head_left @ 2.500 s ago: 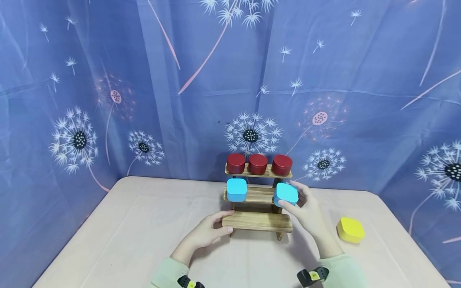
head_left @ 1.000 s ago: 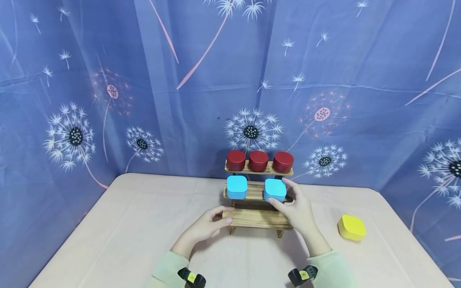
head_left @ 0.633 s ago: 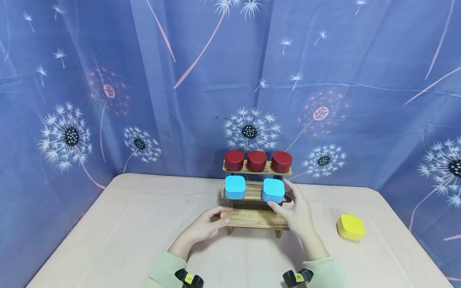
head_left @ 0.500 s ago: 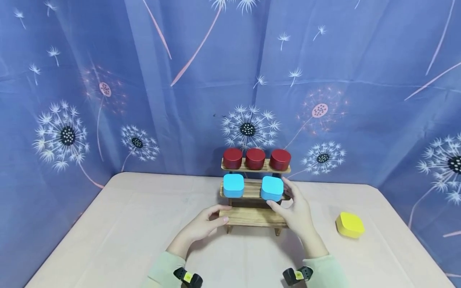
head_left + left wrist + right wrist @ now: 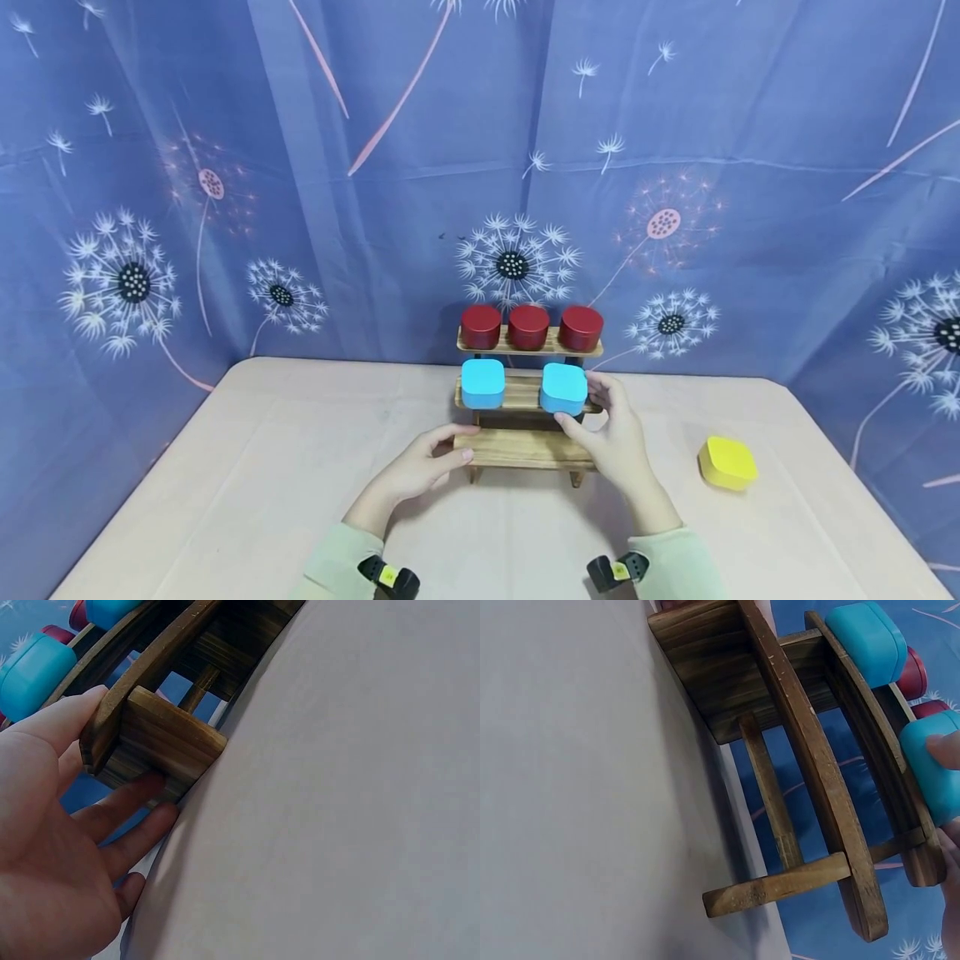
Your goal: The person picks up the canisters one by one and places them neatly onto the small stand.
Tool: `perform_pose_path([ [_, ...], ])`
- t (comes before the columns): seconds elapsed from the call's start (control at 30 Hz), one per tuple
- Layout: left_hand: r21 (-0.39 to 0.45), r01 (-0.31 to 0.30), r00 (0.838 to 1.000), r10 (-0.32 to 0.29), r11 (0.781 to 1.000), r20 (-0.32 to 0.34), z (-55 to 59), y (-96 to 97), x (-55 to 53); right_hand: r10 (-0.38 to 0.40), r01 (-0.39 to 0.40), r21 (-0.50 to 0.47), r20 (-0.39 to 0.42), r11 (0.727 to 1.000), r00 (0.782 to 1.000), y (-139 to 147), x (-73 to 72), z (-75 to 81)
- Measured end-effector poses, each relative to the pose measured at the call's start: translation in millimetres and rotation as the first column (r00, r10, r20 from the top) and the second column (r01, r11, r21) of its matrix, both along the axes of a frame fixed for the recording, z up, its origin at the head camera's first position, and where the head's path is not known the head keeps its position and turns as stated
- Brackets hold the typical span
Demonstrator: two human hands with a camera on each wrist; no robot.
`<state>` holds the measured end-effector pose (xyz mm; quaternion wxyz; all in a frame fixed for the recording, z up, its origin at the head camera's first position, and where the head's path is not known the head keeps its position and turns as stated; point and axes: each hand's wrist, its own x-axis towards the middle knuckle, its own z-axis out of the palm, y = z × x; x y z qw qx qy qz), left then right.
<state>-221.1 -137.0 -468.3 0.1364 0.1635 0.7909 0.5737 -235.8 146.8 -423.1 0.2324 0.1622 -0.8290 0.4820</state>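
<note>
A three-tier wooden display stand [image 5: 532, 448] stands on the table. My left hand [image 5: 420, 468] grips the left end of its lowest tier; in the left wrist view the thumb lies at the shelf's end and several fingers reach beneath. With thumb and fingers my right hand [image 5: 624, 446] holds a rounded-square blue box [image 5: 564, 387] at the right part of the middle tier. The right wrist view has this held box [image 5: 928, 761] at its right edge, against the shelf. A matching blue box [image 5: 483, 383] sits on the left of that tier.
Three round red tins, the middle one [image 5: 528, 327] among them, line the top tier. A yellow rounded-square box [image 5: 727, 462] lies on the pale tablecloth [image 5: 285, 467] to the right. Blue dandelion-print cloth [image 5: 405, 250] hangs behind the table.
My right hand has brought the blue box leftward from the middle tier's right end onto that tier, then hardly moved. The left hand keeps its grip. The head view has shifted slightly.
</note>
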Motion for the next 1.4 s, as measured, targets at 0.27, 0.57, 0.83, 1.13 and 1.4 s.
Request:
perform_pose_path([
  [0.27, -0.012, -0.007, 1.000, 0.007, 1.000, -0.003, 0.7, -1.7, 0.2, -0.018, 0.020, 0.061, -0.029, 0.998, 0.999, 0.3, -1.1, -0.8],
  [0.57, -0.013, -0.010, 1.000, 0.009, 1.000, -0.005, -3.1, -2.4, -1.6, -0.036, 0.039, 0.077, -0.039, 0.996, 0.999, -0.8, -1.4, -1.9],
  [0.83, 0.003, -0.009, 1.000, 0.009, 1.000, 0.018, -2.1, -1.2, -0.9, -0.051, 0.056, 0.101, -0.051, 0.993, 0.997, -1.2, 0.6, 0.4],
  [1.13, 0.008, -0.007, 1.000, 0.007, 1.000, 0.028, -1.6, -0.8, -0.6, -0.077, 0.084, 0.104, -0.066, 0.991, 0.995, -3.5, -0.5, -1.8],
  [1.4, -0.006, -0.011, 0.999, 0.011, 1.000, 0.030, -2.7, -0.4, -1.2, -0.093, 0.099, 0.099, -0.066, 0.990, 0.994, -5.3, 0.5, -0.6],
])
